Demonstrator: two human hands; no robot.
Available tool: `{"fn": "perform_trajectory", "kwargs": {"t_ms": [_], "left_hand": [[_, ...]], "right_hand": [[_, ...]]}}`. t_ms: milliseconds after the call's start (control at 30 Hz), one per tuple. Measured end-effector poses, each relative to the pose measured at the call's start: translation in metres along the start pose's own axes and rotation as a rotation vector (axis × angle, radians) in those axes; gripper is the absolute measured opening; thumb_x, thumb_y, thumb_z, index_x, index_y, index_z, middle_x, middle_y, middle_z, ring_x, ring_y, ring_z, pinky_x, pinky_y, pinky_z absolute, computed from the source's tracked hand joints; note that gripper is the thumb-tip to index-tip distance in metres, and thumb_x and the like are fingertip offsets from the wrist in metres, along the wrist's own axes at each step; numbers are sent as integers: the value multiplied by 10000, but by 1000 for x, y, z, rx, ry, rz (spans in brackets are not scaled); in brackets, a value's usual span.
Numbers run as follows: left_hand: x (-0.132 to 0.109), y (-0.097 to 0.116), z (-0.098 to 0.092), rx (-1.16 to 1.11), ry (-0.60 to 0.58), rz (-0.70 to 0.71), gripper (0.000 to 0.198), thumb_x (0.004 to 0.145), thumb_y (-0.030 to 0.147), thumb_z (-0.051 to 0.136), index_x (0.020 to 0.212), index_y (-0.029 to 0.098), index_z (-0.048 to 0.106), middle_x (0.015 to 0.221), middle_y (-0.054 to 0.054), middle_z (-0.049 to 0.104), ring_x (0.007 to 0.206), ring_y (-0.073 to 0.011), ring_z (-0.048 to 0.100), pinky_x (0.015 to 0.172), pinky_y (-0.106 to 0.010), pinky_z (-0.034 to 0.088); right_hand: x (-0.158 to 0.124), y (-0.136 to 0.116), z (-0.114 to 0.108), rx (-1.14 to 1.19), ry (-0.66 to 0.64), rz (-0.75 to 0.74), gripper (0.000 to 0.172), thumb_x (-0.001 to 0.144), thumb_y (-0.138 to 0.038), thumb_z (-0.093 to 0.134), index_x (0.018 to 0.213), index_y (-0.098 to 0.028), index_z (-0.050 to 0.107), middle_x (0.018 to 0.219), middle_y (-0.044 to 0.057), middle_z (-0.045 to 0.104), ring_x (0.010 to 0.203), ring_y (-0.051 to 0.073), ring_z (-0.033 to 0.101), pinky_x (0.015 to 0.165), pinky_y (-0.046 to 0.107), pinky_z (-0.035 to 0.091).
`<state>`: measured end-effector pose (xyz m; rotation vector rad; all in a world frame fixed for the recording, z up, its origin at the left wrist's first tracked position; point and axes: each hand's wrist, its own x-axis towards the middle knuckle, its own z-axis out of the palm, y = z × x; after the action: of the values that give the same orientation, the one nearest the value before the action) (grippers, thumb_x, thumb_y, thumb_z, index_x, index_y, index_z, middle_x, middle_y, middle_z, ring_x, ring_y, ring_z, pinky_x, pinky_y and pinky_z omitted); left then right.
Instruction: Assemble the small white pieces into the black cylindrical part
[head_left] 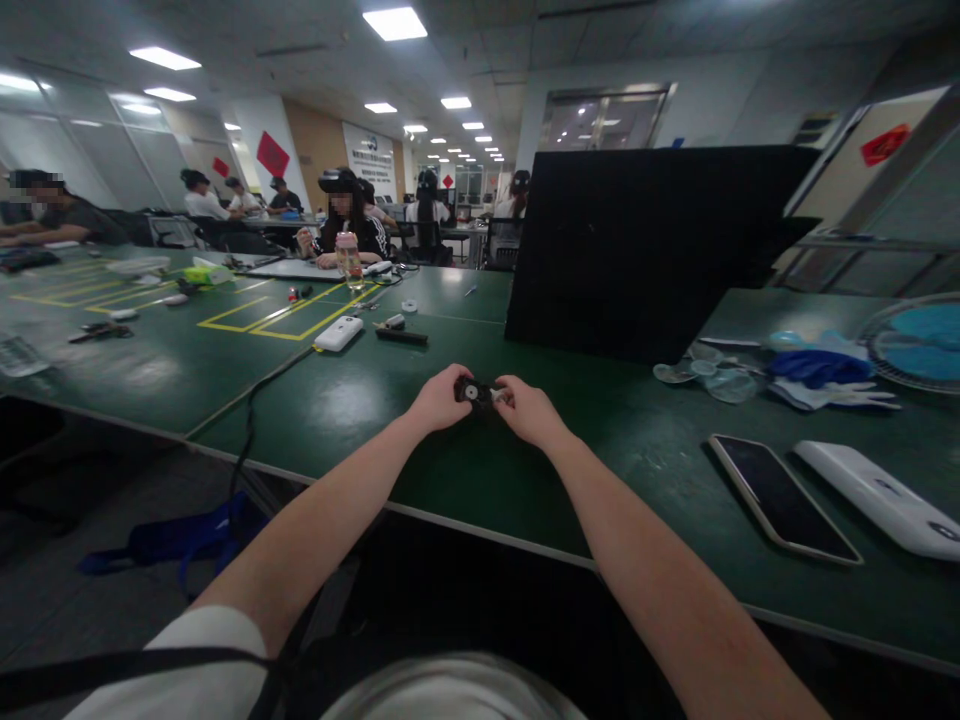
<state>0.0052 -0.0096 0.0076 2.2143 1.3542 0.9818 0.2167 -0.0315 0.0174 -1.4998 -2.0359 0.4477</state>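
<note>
Held from both ends, on a line running from grip to grip

A small black device with a pale round disc on its upper face (472,393) is held between the two hands, just above or on the green-topped counter (480,480); whether the counter is touched cannot be told. The device is clamped at its left end between the thumb and fingers of the left grip (437,400). By the right grip (532,412), a small pale piece (499,396) is pinched at the device's right end; whether that piece is joined to the device or apart from it cannot be made out.

The device's long axis appears to be laid crosswise, directly from one grip to the other, so the pale piece is set to the right of the left grip and to the left of the right grip. The disc is placed nearer the left grip, and the pale piece nearer the right. Neither grip is clearly set farther forward. By judgement, the key relation is the alignment of pale piece and device along this crosswise line.

Beyond the left grip, and slightly left of it, a slim black bar (402,338) is seen, well apart from the fingers. Beyond the right grip and to its right, the view is blocked by a large flat black panel (637,250). Nearer the body and farther right, a dark-screened phone with a pale edge (784,498) is left lying on the counter, touched by neither grip.
</note>
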Motion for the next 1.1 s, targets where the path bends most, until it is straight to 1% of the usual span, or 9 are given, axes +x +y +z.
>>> {"fn": "perform_trajectory", "kwargs": {"t_ms": [100, 333, 433, 633, 733, 800, 900, 1033, 1100], "left_hand": [[-2, 3, 3, 40, -22, 11, 439, 712, 193, 696, 1141, 221, 606, 1082, -64, 695, 971, -230, 661, 879, -362, 531], [-3, 5, 3, 52, -95, 30, 424, 743, 332, 731, 1143, 243, 619, 1052, -48, 716, 940, -231, 680, 867, -372, 545], [-4, 5, 2, 45, -94, 32, 418, 759, 356, 720, 1149, 243, 622, 1045, -51, 723, 932, -228, 684, 852, -365, 545], [-4, 5, 0, -32, -147, 42, 422, 755, 386, 726, 1142, 242, 634, 1018, -30, 728, 911, -205, 684, 843, -348, 549], [-4, 4, 0, -47, -155, 52, 413, 756, 392, 728, 1128, 230, 647, 1021, -32, 727, 909, -200, 680, 840, -345, 548], [-4, 3, 1, -54, -153, 53, 419, 751, 387, 733, 1128, 225, 650, 1023, -33, 727, 909, -198, 679, 844, -344, 544], [-2, 1, 3, -67, -153, 53, 430, 749, 385, 735, 1136, 221, 645, 1022, -32, 727, 910, -196, 677, 842, -340, 540], [0, -4, 6, -60, -147, 51, 419, 747, 407, 738, 1111, 219, 651, 999, -31, 725, 893, -197, 674, 824, -341, 538], [1, -6, 7, -61, -147, 48, 417, 744, 413, 742, 1104, 220, 653, 993, -31, 725, 884, -196, 673, 818, -340, 538]], "right_hand": [[-7, 2, -9, 134, 75, 23, 335, 876, -252, 668, 1209, -211, 652, 1116, 75, 722, 900, 198, 683, 801, 361, 559], [-15, -10, -10, 221, -24, 48, 236, 838, -253, 668, 1073, -220, 674, 1072, 65, 708, 839, 192, 679, 716, 353, 578], [-14, -10, -8, 199, 10, 87, 217, 796, -225, 686, 1013, -218, 671, 1036, 63, 701, 808, 197, 668, 684, 357, 572], [-8, -3, -9, 232, 157, 88, 137, 777, -274, 711, 885, -196, 676, 963, 39, 703, 861, 200, 665, 787, 387, 567], [-7, -4, -8, 372, 190, 96, 247, 769, -266, 736, 992, -181, 671, 1017, 63, 710, 882, 199, 679, 799, 371, 577], [-8, -7, -6, 455, 180, 93, 469, 761, -224, 749, 1210, -174, 622, 1085, 82, 706, 895, 196, 691, 796, 355, 586], [-11, -12, -5, 376, 121, 59, 645, 798, -211, 724, 1413, -215, 530, 1136, 82, 696, 836, 183, 692, 751, 348, 589], [-13, -16, -7, 76, 100, -15, 306, 848, -246, 690, 1152, -222, 722, 1099, 70, 702, 778, 164, 658, 705, 321, 546], [-14, -17, -10, 8, 98, -39, 236, 863, -246, 681, 1089, -213, 742, 1083, 67, 703, 759, 154, 645, 688, 306, 524]]}}
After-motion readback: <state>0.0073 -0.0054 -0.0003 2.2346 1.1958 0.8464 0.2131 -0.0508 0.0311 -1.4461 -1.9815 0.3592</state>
